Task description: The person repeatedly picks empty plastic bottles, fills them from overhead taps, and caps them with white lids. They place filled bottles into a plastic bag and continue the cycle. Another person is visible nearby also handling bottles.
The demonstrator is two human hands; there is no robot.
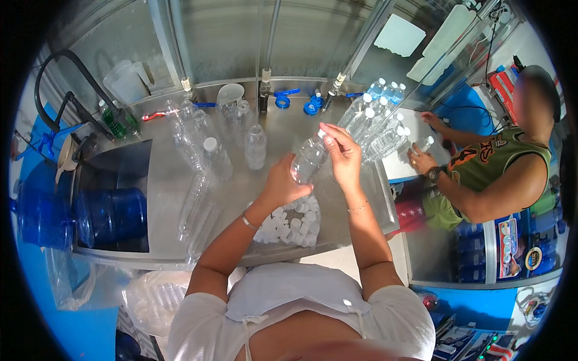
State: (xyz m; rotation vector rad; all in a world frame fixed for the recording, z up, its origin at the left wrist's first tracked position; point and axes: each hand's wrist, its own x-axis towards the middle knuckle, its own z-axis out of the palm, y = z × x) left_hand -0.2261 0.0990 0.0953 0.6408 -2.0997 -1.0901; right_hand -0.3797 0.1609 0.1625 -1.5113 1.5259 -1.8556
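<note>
A clear plastic bottle [310, 158] is tilted between my hands above the stainless steel counter [280, 119]. My left hand [286, 182] is wrapped around its lower body. The fingers of my right hand [341, 149] pinch the white cap [321, 133] at its neck. Below my left hand lies a clear bag of loose white caps [295, 225]. Several clear bottles [256, 146] stand to the left, one with a white cap [210, 144], and others [194, 212] lie on their sides. Capped bottles [361, 124] stand grouped at the right.
Taps with blue handles [287, 92] line the counter's back edge, near a clear pitcher [230, 94]. A blue water jug [110, 216] lies in the sink at left. At right, a co-worker [496, 167] holds a bottle [423, 144] over a white surface [408, 122].
</note>
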